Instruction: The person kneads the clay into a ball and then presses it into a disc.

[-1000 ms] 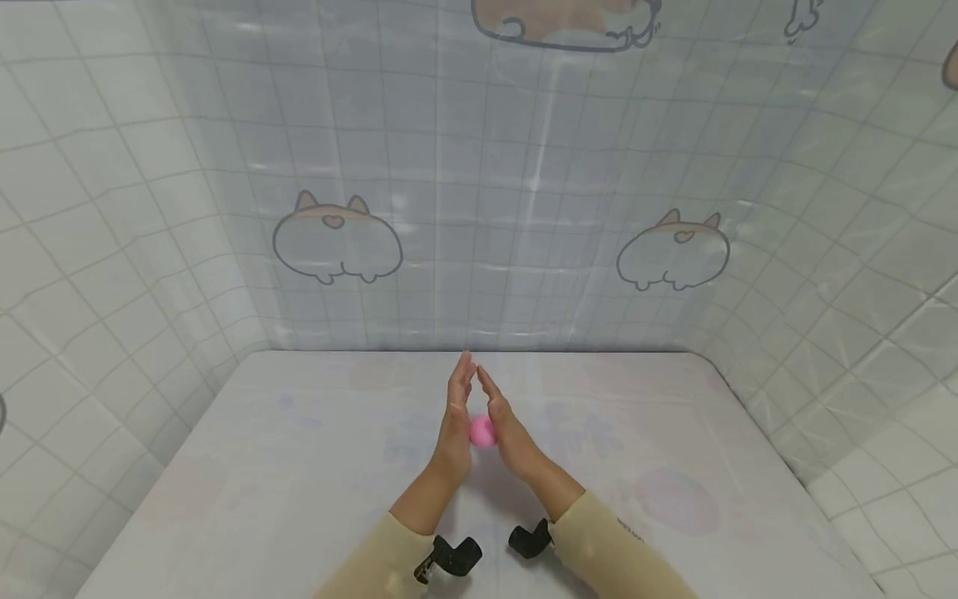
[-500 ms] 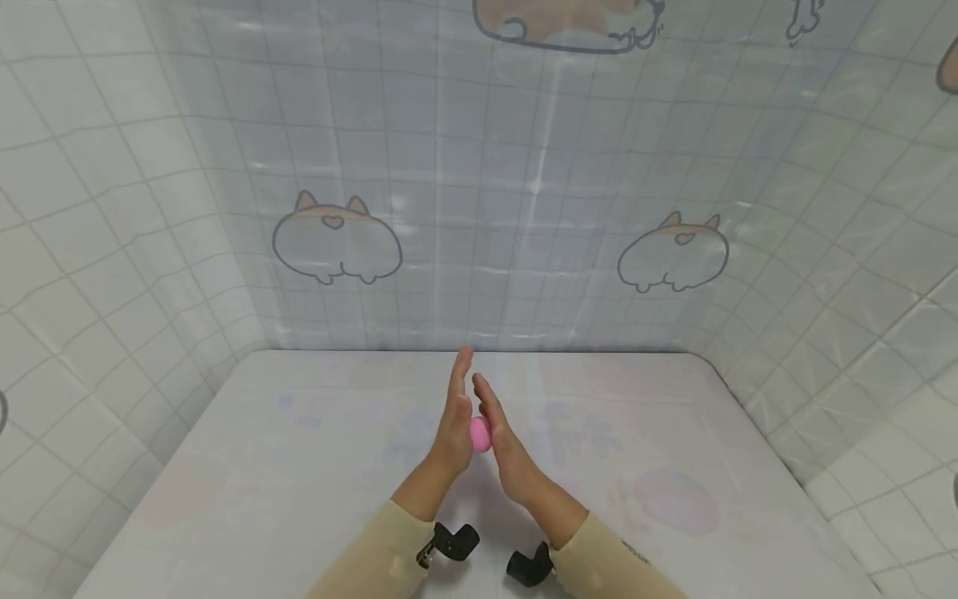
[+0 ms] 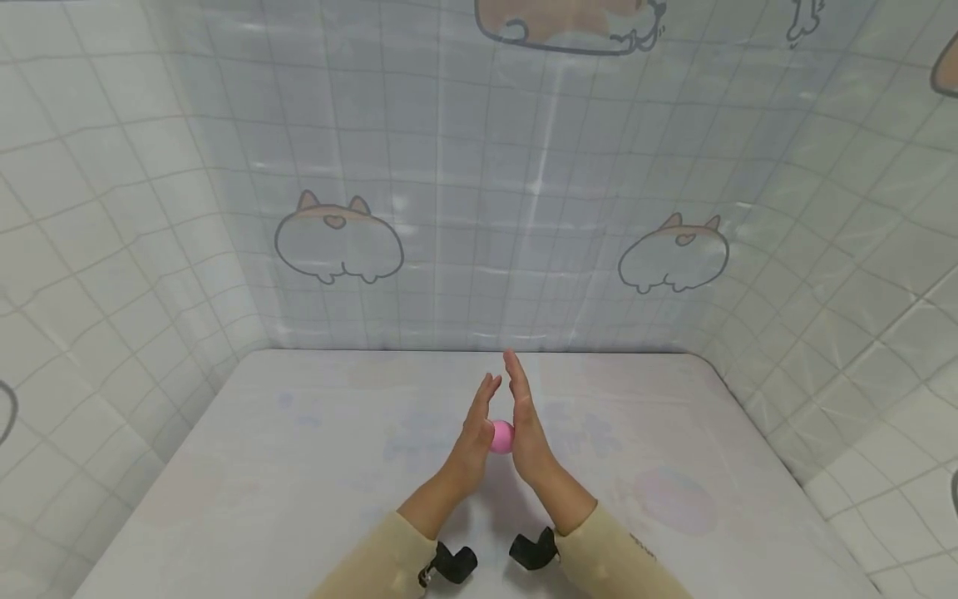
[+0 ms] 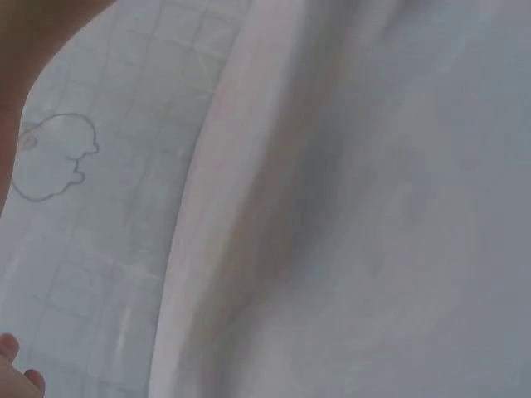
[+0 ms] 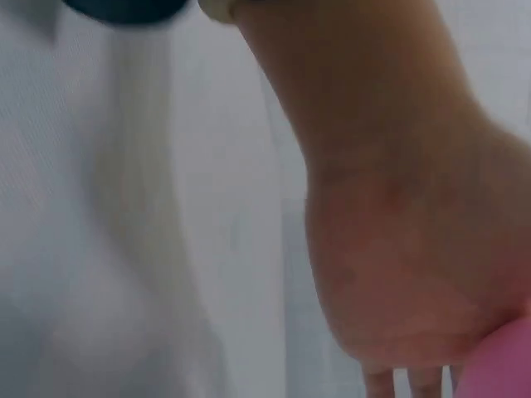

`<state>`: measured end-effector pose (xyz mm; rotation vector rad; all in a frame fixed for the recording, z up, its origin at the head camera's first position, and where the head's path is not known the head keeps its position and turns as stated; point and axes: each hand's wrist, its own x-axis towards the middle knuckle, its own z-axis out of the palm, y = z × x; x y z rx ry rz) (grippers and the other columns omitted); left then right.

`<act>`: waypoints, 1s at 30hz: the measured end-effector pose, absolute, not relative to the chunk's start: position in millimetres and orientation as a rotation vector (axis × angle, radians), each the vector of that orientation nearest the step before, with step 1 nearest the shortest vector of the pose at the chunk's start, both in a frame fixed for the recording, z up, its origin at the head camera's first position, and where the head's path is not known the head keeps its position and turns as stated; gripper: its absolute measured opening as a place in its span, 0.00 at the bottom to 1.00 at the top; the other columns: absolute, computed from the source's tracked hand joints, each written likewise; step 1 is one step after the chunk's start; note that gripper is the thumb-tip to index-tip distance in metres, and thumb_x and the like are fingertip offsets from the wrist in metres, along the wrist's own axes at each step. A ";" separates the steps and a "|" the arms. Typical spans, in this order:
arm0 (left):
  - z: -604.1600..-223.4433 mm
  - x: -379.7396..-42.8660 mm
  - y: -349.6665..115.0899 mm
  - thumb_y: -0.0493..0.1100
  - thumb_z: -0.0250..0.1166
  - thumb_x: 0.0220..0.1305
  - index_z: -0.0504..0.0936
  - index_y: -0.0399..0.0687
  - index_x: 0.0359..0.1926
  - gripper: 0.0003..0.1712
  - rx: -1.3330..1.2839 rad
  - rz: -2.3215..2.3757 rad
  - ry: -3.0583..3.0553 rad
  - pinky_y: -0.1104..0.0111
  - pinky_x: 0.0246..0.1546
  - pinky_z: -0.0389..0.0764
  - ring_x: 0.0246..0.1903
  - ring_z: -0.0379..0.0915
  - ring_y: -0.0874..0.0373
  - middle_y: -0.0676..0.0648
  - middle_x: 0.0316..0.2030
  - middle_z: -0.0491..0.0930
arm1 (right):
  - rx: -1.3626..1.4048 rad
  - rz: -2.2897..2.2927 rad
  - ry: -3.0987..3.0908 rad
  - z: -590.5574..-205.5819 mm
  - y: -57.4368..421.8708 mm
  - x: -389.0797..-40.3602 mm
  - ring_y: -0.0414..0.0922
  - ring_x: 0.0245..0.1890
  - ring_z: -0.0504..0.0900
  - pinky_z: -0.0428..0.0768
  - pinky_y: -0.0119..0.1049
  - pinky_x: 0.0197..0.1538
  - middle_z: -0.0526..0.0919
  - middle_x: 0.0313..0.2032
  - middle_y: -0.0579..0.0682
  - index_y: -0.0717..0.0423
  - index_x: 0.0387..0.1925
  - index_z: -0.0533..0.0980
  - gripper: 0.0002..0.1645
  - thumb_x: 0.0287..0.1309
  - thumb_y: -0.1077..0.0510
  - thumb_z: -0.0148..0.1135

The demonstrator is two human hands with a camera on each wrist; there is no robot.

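Observation:
A small pink ball point(image 3: 501, 437) sits between the two palms in the head view, above the table. On its left, my left hand point(image 3: 473, 441) presses against it with fingers straight and pointing forward. My right hand point(image 3: 530, 437) presses from the other side, its fingers also straight and reaching a little farther forward. The fingertips of the two hands stand apart. In the right wrist view, the ball point(image 5: 502, 365) touches the right palm point(image 5: 406, 265) near the lower right corner. Only parts of the left hand point(image 4: 15, 377) show at the left wrist view's edge; the ball is out of that view.
A pale patterned cloth covers the table point(image 3: 314, 482). Behind it hangs a tiled-print curtain point(image 3: 479, 249) with cartoon dogs, which continues along both sides. Black angled mounts point(image 3: 452, 564) are fixed at the wrists, near beige sleeves point(image 3: 389, 557).
Both hands and the ball have shifted slightly right. The left hand has slid back and the right hand forward against each other, so the right fingertips now lead; earlier the left ones did.

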<state>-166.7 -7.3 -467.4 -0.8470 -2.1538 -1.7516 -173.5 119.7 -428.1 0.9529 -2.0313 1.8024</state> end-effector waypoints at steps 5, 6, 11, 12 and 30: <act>-468.0 -161.1 -5.0 0.69 0.26 0.76 0.43 0.47 0.80 0.44 -0.941 -1.763 -2.116 0.28 0.64 0.42 0.77 0.33 0.39 0.41 0.79 0.36 | 0.871 1.797 -2.086 -434.4 121.4 -187.9 0.51 0.78 0.41 0.39 0.69 0.70 0.45 0.79 0.50 0.45 0.80 0.41 0.48 0.70 0.25 0.17; -467.6 -160.6 -4.5 0.69 0.26 0.76 0.42 0.46 0.80 0.44 -0.957 -1.765 -2.099 0.28 0.64 0.42 0.76 0.34 0.39 0.41 0.79 0.36 | 0.863 1.799 -2.096 -436.4 121.4 -190.9 0.50 0.78 0.41 0.39 0.68 0.70 0.45 0.79 0.49 0.44 0.80 0.41 0.48 0.70 0.24 0.17; -462.4 -160.7 -3.0 0.69 0.23 0.76 0.39 0.42 0.79 0.46 -1.025 -1.762 -2.015 0.29 0.64 0.42 0.76 0.37 0.39 0.38 0.79 0.35 | 0.889 1.911 -2.085 -447.2 120.7 -200.7 0.52 0.78 0.41 0.37 0.69 0.70 0.43 0.79 0.50 0.46 0.80 0.39 0.47 0.71 0.26 0.17; -460.5 -161.2 -2.5 0.69 0.23 0.76 0.39 0.41 0.79 0.46 -1.034 -1.760 -1.994 0.29 0.65 0.41 0.76 0.35 0.39 0.37 0.79 0.35 | 0.904 1.941 -2.071 -449.5 120.2 -201.8 0.53 0.78 0.40 0.37 0.68 0.71 0.43 0.79 0.51 0.48 0.80 0.39 0.46 0.72 0.27 0.17; -449.6 -179.0 -11.9 0.74 0.26 0.73 0.45 0.45 0.79 0.49 -0.691 -1.716 -1.987 0.34 0.68 0.41 0.77 0.32 0.45 0.46 0.79 0.40 | 1.211 1.990 -1.888 -455.8 105.8 -174.5 0.56 0.77 0.42 0.43 0.54 0.75 0.42 0.78 0.59 0.57 0.79 0.40 0.46 0.76 0.31 0.21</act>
